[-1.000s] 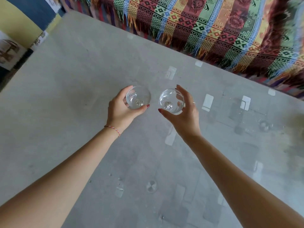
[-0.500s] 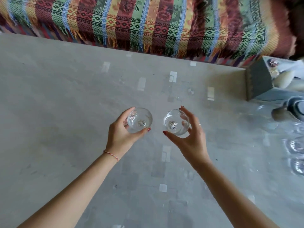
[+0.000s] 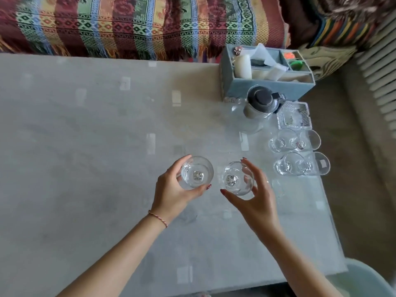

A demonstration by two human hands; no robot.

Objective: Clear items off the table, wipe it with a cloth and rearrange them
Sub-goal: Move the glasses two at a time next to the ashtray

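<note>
Home living room: grey stone-look coffee table (image 3: 85,168); striped woven fringed sofa throw (image 3: 128,26) at 12 o'clock; clear glass lidded teapot (image 3: 255,112) at 2 o'clock.

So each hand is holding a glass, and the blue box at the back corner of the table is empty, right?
Not quite. Yes, the left hand and right hand each hold a glass, but the head view shows the blue box is not empty: it holds a white candle and other things.
</note>
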